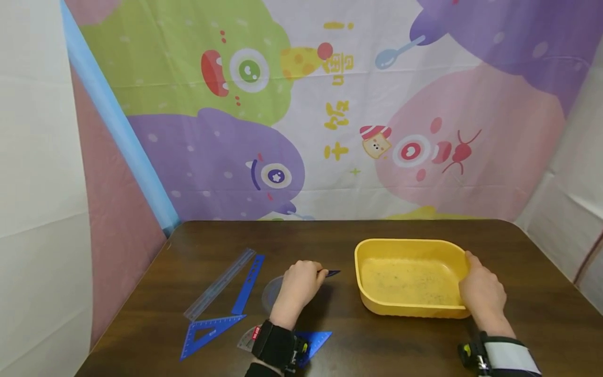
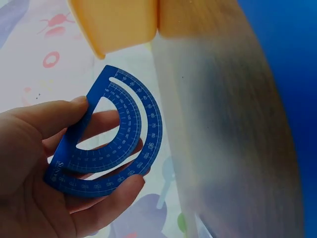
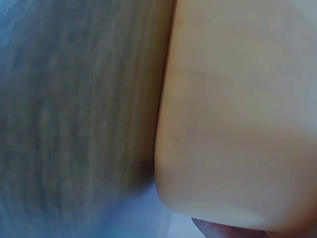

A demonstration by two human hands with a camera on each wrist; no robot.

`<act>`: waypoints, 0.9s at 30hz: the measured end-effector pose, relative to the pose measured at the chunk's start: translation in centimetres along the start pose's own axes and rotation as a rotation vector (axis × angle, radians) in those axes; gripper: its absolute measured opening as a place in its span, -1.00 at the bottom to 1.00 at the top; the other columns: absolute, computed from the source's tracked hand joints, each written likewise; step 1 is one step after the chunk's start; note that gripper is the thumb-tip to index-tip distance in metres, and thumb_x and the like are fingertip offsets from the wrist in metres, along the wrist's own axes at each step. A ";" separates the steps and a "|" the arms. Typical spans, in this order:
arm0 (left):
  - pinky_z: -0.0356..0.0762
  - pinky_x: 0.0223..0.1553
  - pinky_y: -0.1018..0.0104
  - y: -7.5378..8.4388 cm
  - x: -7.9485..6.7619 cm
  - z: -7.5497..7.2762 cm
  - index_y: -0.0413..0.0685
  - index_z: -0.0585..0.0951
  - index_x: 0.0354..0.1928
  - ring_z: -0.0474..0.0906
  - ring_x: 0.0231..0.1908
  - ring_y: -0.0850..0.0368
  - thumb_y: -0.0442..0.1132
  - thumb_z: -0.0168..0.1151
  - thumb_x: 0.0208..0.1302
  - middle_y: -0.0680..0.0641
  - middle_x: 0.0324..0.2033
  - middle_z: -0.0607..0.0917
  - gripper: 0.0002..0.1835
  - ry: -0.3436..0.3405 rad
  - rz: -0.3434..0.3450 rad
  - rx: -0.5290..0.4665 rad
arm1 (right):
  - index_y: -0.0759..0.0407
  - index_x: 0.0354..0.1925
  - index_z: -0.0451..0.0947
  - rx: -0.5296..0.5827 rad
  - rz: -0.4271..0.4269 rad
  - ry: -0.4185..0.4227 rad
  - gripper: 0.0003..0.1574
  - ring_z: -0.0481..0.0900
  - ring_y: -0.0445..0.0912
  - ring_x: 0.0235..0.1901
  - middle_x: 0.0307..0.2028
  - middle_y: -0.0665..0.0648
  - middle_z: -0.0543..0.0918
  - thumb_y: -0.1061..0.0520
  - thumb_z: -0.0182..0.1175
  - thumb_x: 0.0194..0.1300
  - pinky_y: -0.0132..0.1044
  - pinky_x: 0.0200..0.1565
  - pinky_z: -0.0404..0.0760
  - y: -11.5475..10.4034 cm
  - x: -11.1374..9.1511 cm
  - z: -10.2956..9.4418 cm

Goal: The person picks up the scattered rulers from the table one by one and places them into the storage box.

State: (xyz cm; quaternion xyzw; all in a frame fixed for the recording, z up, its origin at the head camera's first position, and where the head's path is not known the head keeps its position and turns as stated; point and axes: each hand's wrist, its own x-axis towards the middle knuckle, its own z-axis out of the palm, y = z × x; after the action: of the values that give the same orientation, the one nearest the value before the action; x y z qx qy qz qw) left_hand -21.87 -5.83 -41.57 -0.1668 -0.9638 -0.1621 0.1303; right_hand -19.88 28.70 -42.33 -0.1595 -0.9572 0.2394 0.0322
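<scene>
In the left wrist view, a blue semicircular protractor (image 2: 154, 119) is pinched between the thumb and fingers of my left hand (image 2: 39, 163). From the head view, the left hand (image 1: 299, 285) is raised over the table, left of a yellow plastic basin (image 1: 410, 310); the protractor shows nearly edge-on, its tip pointing at the basin. My right hand (image 1: 482, 290) grips the basin's right end at the rim. The basin's outer wall (image 3: 237, 109) fills much of the right wrist view, with a bit of finger at the bottom. Inside, the basin holds nothing.
Left on the dark table (image 1: 151, 314) lie a clear ruler (image 1: 219, 285), a blue ruler (image 1: 248, 285) and a blue set square (image 1: 189, 340). A clear round piece (image 1: 270, 296), a clear protractor (image 1: 246, 340) and another blue triangle (image 1: 317, 343) are partly hidden by the left arm.
</scene>
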 end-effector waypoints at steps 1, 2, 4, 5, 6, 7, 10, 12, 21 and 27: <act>0.47 -0.57 0.20 0.1 0.0 0.0 0.03 0.67 -0.49 0.61 -0.52 0.02 -0.06 0.17 0.20 0.01 -0.54 0.68 -0.78 0.015 -0.013 0.006 | 0.36 0.35 -0.12 0.000 0.000 -0.001 -0.28 0.38 0.21 -0.38 0.05 0.59 0.29 0.32 -0.15 0.28 0.11 -0.28 0.42 0.0 0.0 0.0; 0.46 -0.58 0.20 0.1 0.0 0.0 0.03 0.67 -0.49 0.60 -0.54 0.02 -0.05 0.18 0.19 0.01 -0.54 0.68 -0.78 0.034 -0.028 0.009 | 0.36 0.35 -0.12 0.000 -0.001 -0.001 -0.28 0.39 0.21 -0.38 0.05 0.59 0.29 0.32 -0.15 0.27 0.11 -0.28 0.42 0.0 0.0 0.0; 0.43 -0.63 0.23 0.3 0.0 -0.1 0.03 0.66 -0.52 0.59 -0.58 0.03 -0.03 0.19 0.17 0.01 -0.58 0.67 -0.77 0.077 -0.061 0.012 | 0.36 0.35 -0.12 -0.001 -0.002 -0.002 -0.28 0.39 0.21 -0.38 0.05 0.59 0.29 0.32 -0.15 0.28 0.12 -0.28 0.42 0.0 0.0 0.0; 0.41 -0.65 0.25 0.4 0.0 -0.1 0.03 0.66 -0.52 0.58 -0.60 0.03 -0.02 0.20 0.16 0.01 -0.59 0.67 -0.76 0.103 -0.073 0.013 | 0.36 0.35 -0.12 -0.002 -0.002 -0.002 -0.28 0.39 0.21 -0.37 0.04 0.59 0.29 0.32 -0.15 0.28 0.13 -0.27 0.42 0.0 0.0 0.0; 0.39 -0.67 0.28 0.5 0.0 -0.1 0.03 0.66 -0.53 0.57 -0.62 0.05 -0.01 0.20 0.16 0.01 -0.61 0.66 -0.75 0.128 -0.082 0.009 | 0.36 0.36 -0.12 -0.002 -0.002 -0.003 -0.28 0.39 0.21 -0.38 0.04 0.59 0.30 0.32 -0.15 0.28 0.13 -0.27 0.42 0.0 0.0 0.0; 0.36 -0.69 0.30 0.6 0.0 -0.2 0.02 0.66 -0.53 0.56 -0.65 0.06 0.00 0.20 0.16 0.01 -0.63 0.65 -0.75 0.151 -0.090 0.002 | 0.35 0.36 -0.12 -0.002 -0.001 -0.003 -0.28 0.39 0.22 -0.38 0.03 0.59 0.30 0.32 -0.15 0.27 0.13 -0.27 0.42 0.0 0.0 -0.1; 0.37 -0.69 0.31 1.0 0.1 -0.3 0.01 0.66 -0.52 0.56 -0.65 0.04 -0.01 0.20 0.16 0.00 -0.63 0.65 -0.74 0.200 -0.091 -0.001 | 0.35 0.36 -0.12 0.002 0.004 -0.007 -0.27 0.39 0.21 -0.38 0.03 0.59 0.30 0.32 -0.14 0.27 0.11 -0.28 0.41 0.0 0.0 -0.2; 0.41 -0.67 0.27 1.4 0.2 -0.3 -0.02 0.66 -0.49 0.58 -0.62 0.02 -0.02 0.18 0.18 -0.02 -0.60 0.66 -0.74 0.214 -0.084 0.001 | 0.35 0.36 -0.13 0.006 0.008 -0.011 -0.26 0.38 0.20 -0.39 0.02 0.59 0.30 0.32 -0.14 0.27 0.08 -0.30 0.41 -0.1 0.0 -0.2; 0.54 -0.51 0.22 2.5 0.2 -0.2 -0.05 0.65 -0.38 0.63 -0.49 0.04 -0.05 0.07 0.28 -0.02 -0.49 0.68 -0.73 0.217 -0.012 -0.032 | 0.35 0.36 -0.14 0.002 0.012 -0.020 -0.27 0.37 0.21 -0.39 0.04 0.59 0.28 0.31 -0.14 0.29 0.12 -0.27 0.41 0.0 -0.1 -0.1; 0.56 -0.46 0.26 3.3 0.3 0.3 -0.05 0.64 -0.33 0.64 -0.43 0.09 -0.11 0.08 0.28 -0.01 -0.43 0.68 -0.78 0.231 0.082 -0.045 | 0.36 0.36 -0.14 0.000 -0.001 -0.005 -0.27 0.38 0.21 -0.39 0.04 0.59 0.29 0.32 -0.14 0.28 0.16 -0.25 0.42 0.0 0.1 -0.1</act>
State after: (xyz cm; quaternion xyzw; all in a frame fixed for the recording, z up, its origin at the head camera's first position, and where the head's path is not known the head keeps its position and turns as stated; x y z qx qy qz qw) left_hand -21.04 -2.74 -40.85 -0.1892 -0.9309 -0.1963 0.2431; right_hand -19.92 28.76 -42.28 -0.1585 -0.9573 0.2398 0.0299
